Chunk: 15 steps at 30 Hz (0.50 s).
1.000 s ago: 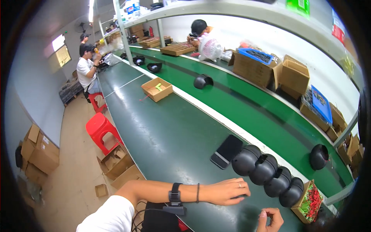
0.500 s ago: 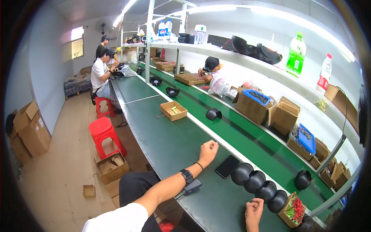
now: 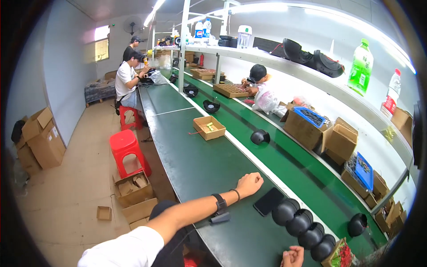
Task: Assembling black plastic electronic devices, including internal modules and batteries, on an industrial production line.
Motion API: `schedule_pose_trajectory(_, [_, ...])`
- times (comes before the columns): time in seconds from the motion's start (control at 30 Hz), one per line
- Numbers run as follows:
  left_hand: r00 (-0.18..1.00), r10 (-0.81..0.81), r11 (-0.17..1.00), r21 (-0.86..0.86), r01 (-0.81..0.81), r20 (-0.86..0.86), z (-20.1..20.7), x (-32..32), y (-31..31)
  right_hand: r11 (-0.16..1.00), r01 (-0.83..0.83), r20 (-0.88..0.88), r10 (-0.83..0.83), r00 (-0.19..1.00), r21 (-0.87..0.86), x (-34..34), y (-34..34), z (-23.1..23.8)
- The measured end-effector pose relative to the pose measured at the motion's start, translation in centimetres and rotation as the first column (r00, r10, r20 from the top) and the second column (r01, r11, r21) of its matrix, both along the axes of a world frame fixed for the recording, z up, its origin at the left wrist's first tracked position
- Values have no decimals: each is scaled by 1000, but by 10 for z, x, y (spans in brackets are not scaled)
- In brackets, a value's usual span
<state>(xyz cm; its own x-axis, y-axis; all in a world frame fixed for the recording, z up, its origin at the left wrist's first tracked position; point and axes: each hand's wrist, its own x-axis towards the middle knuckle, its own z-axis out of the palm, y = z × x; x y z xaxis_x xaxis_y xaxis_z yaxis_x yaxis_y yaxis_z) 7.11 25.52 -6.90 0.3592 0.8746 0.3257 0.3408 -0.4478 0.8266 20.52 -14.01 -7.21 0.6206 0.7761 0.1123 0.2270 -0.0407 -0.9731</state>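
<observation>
Left hand [image 3: 249,184] by a phone [image 3: 268,201], right hand [image 3: 293,258] by four black shells [image 3: 300,224]

The left hand reaches over the table [image 3: 182,160], just short of its pale edge strip [image 3: 249,153]. Its fingers are curled inward in a loose fist, with nothing visible in them; whether the hand touches the surface I cannot tell. The dark phone lies flat just beside it, at the near end of the shells, probably put there to be within easy reach yet out of the working space.

The right hand enters at the lower edge, partly cut off, its fingers bent. I cannot tell how fully they close or whether anything sits between them. It is nearest the rounded shells, which stand in a slanting row along the strip. They look packed close, likely so that each steadies the next and none rolls onto the green belt [image 3: 289,160].

At the row's far end, a small carton [image 3: 329,258] of red and green parts seems set there to keep loose pieces together near the right hand. Farther up the table, a shallow cardboard box [image 3: 217,133] presumably contains its few yellow-green pieces for the same reason.
</observation>
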Motion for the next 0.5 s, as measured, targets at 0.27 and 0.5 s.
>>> schedule_pose_trajectory(0.27, [977, 185, 913, 386, -130, -109, 26, 30, 172, 987, 37, -14, -40, 999, -154, -19, 8, 22])
schedule_pose_trajectory(0.5, [920, 209, 938, 334, -93, -330, 18, 91, 260, 950, 128, 49, -119, 992, -283, -24, 10, 25])
